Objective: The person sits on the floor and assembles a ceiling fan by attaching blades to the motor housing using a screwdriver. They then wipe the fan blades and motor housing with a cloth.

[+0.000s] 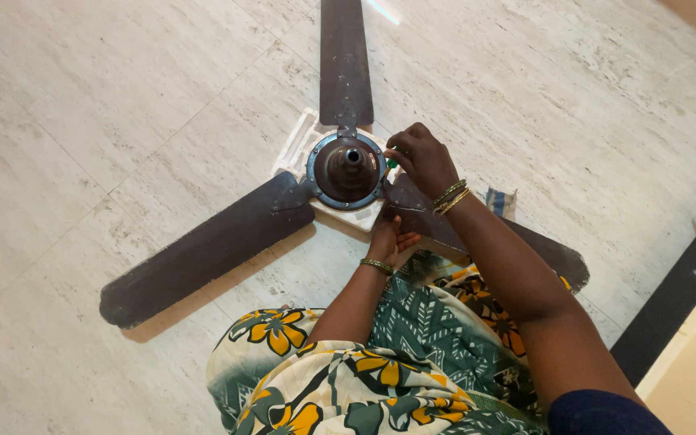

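While both hands steady it, ceiling fan [346, 171] lies hub-up.

Soft, even daylight is filling the scene, and the pale floor [122, 121] is looking bright. A glare streak is showing at 12 o'clock. The fan blade [203, 250] is casting a soft shadow toward 6 o'clock. The focus is staying sharp, with slight wide-angle bending at the edges.
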